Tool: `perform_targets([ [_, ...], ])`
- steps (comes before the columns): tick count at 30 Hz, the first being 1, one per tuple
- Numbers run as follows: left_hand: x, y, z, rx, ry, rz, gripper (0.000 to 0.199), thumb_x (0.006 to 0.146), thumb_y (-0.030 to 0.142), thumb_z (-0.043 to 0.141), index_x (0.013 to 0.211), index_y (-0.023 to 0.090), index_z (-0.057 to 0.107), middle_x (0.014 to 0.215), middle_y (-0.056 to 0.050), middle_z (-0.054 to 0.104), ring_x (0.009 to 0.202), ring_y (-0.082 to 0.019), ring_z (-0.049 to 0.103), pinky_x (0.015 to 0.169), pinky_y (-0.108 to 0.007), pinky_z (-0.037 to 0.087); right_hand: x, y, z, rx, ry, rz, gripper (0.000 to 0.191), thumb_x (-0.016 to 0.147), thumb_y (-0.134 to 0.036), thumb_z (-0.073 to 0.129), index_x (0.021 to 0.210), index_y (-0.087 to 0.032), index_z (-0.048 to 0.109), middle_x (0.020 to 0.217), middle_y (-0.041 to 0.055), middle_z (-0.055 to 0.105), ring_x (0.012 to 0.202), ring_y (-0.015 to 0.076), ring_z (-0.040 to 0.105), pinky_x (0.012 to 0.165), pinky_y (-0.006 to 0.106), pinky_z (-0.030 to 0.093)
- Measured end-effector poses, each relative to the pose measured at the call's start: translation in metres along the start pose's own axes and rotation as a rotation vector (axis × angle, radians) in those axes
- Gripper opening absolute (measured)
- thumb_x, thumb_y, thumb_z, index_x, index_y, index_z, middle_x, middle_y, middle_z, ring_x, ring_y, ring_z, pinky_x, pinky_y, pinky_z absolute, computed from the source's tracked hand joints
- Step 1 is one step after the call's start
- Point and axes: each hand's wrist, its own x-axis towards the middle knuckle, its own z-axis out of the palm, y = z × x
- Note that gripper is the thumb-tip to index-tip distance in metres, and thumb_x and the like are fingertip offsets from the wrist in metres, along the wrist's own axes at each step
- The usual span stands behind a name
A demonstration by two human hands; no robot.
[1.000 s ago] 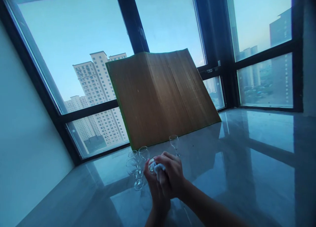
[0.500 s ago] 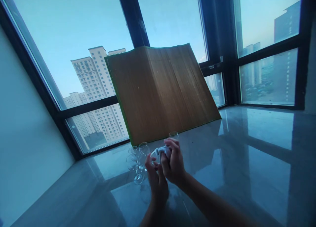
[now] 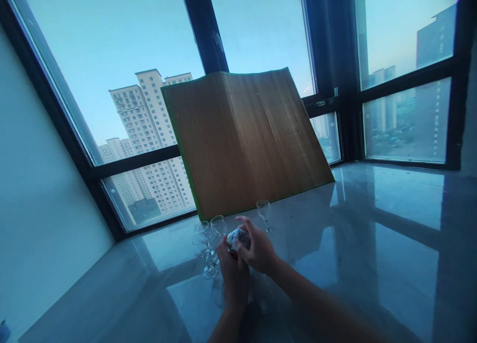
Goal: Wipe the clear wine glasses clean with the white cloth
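Note:
My left hand (image 3: 234, 276) is closed around a small clear glass; most of that glass is hidden by my fingers and the cloth. A pale crumpled cloth (image 3: 238, 237) covers its upper part. My right hand (image 3: 258, 248) grips the cloth from the right, pressing it on the glass. Just left of my hands, several clear stemmed glasses stand close together, among them a front glass (image 3: 201, 244) and a rear glass (image 3: 218, 226). Behind my right hand, a single stemmed glass (image 3: 263, 211) stands upright.
A brown wooden board (image 3: 249, 144) with a green edge leans on the window frame (image 3: 130, 161) behind the glasses. The shiny grey stone surface (image 3: 365, 263) reflects the windows. A pale wall (image 3: 40, 184) rises at the left.
My right hand has shifted slightly left and down with the cloth, turning over the glass. More of the single glass behind it now shows. My left hand keeps its hold.

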Motion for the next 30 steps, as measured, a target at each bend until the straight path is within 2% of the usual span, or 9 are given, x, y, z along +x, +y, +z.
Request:
perform_targets([
  [2, 0.002, -0.001, -0.001, -0.016, 0.036, -0.02, 0.051, 0.083, 0.044, 0.07, 0.127, 0.022, 0.058, 0.106, -0.007, 0.062, 0.084, -0.019, 0.063, 0.073, -0.03, 0.053, 0.001, 0.0, -0.002, 0.015, -0.105, -0.051, 0.071, 0.071, -0.014, 0.063, 0.138, -0.024, 0.045, 0.108, 0.0058, 0.069, 0.095, 0.0238, 0.066, 0.087, 0.039, 0.054],
  [5, 0.005, -0.003, -0.001, 0.017, 0.028, -0.005, 0.051, 0.085, 0.047, 0.068, 0.127, 0.022, 0.058, 0.104, -0.006, 0.061, 0.079, -0.017, 0.061, 0.071, -0.03, 0.053, 0.002, 0.007, -0.001, 0.089, -0.151, -0.129, 0.078, 0.068, -0.005, 0.057, 0.141, -0.026, 0.04, 0.123, 0.0085, 0.063, 0.115, 0.0246, 0.061, 0.099, 0.042, 0.051],
  [8, 0.006, -0.003, -0.002, 0.074, -0.007, 0.016, 0.055, 0.088, 0.053, 0.063, 0.131, 0.019, 0.055, 0.104, -0.006, 0.06, 0.076, -0.016, 0.06, 0.072, -0.031, 0.052, 0.002, 0.019, 0.006, 0.097, -0.03, -0.151, 0.08, 0.067, 0.001, 0.048, 0.141, -0.024, 0.035, 0.132, 0.0126, 0.055, 0.123, 0.0244, 0.057, 0.104, 0.045, 0.049],
  [11, 0.006, -0.002, -0.001, 0.123, -0.049, 0.008, 0.059, 0.092, 0.055, 0.057, 0.137, 0.017, 0.05, 0.105, -0.006, 0.06, 0.075, -0.015, 0.059, 0.073, -0.03, 0.051, 0.002, 0.026, 0.011, 0.034, 0.164, -0.14, 0.078, 0.067, 0.002, 0.045, 0.14, -0.021, 0.032, 0.133, 0.016, 0.051, 0.117, 0.0249, 0.059, 0.103, 0.048, 0.05],
  [13, 0.006, -0.001, -0.001, 0.132, -0.059, -0.006, 0.06, 0.094, 0.056, 0.055, 0.138, 0.017, 0.048, 0.106, -0.006, 0.06, 0.074, -0.015, 0.059, 0.073, -0.03, 0.05, 0.003, 0.027, 0.012, -0.01, 0.252, -0.15, 0.076, 0.068, 0.001, 0.046, 0.14, -0.02, 0.033, 0.129, 0.0157, 0.051, 0.112, 0.0252, 0.06, 0.1, 0.049, 0.052],
  [16, 0.005, -0.001, 0.0, 0.124, -0.045, -0.024, 0.061, 0.094, 0.057, 0.054, 0.138, 0.017, 0.047, 0.107, -0.006, 0.06, 0.074, -0.014, 0.06, 0.073, -0.03, 0.051, 0.004, 0.024, 0.009, -0.068, 0.299, -0.134, 0.07, 0.071, -0.002, 0.049, 0.138, -0.02, 0.038, 0.116, 0.0119, 0.058, 0.105, 0.0254, 0.062, 0.095, 0.046, 0.054],
  [20, 0.005, 0.0, -0.001, 0.144, -0.045, -0.026, 0.058, 0.094, 0.055, 0.054, 0.137, 0.017, 0.048, 0.11, -0.007, 0.06, 0.075, -0.015, 0.061, 0.074, -0.031, 0.052, 0.002, 0.018, 0.005, -0.03, 0.229, -0.032, 0.058, 0.08, -0.005, 0.047, 0.135, -0.023, 0.044, 0.107, 0.0073, 0.065, 0.095, 0.0223, 0.066, 0.088, 0.04, 0.056],
  [23, 0.005, 0.002, -0.002, 0.167, -0.024, -0.015, 0.056, 0.093, 0.053, 0.057, 0.136, 0.018, 0.05, 0.108, -0.007, 0.06, 0.077, -0.016, 0.061, 0.075, -0.031, 0.052, 0.003, 0.015, 0.002, 0.029, 0.152, 0.008, 0.052, 0.084, -0.011, 0.05, 0.134, -0.022, 0.045, 0.106, 0.0069, 0.066, 0.091, 0.0216, 0.066, 0.086, 0.04, 0.056],
  [30, 0.007, -0.003, -0.002, 0.213, 0.002, -0.009, 0.051, 0.094, 0.048, 0.055, 0.136, 0.019, 0.05, 0.121, -0.011, 0.057, 0.089, -0.02, 0.061, 0.083, -0.034, 0.051, 0.005, 0.015, 0.0, 0.183, -0.001, 0.033, 0.066, 0.074, -0.015, 0.06, 0.139, -0.02, 0.048, 0.13, 0.0137, 0.058, 0.108, 0.0245, 0.063, 0.099, 0.046, 0.052],
])
